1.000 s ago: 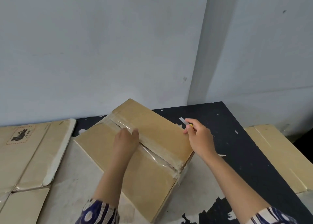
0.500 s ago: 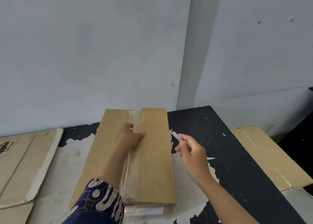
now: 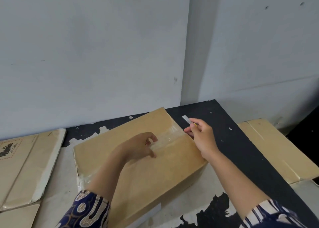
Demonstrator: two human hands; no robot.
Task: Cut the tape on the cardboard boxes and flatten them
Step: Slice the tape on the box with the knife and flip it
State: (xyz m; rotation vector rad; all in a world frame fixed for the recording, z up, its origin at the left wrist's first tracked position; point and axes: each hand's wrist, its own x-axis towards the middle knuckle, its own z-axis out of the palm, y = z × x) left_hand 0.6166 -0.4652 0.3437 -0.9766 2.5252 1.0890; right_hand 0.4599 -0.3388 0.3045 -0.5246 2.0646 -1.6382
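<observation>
Tape (image 3: 168, 138) seam runs left-right across box (image 3: 138, 158) top | my left hand (image 3: 138, 148) rests mid-seam, fingers loosely curled, holding nothing | my right hand (image 3: 201, 134) grips cutter (image 3: 187, 119) at seam's right end, nearer.

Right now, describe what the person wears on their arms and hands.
Both hands are bare: no gloves, rings or watch show on the left hand or right hand. Both forearms are uncovered. The left sleeve is dark blue with cream swirling rings; the right sleeve is dark blue with cream stripes.
</observation>
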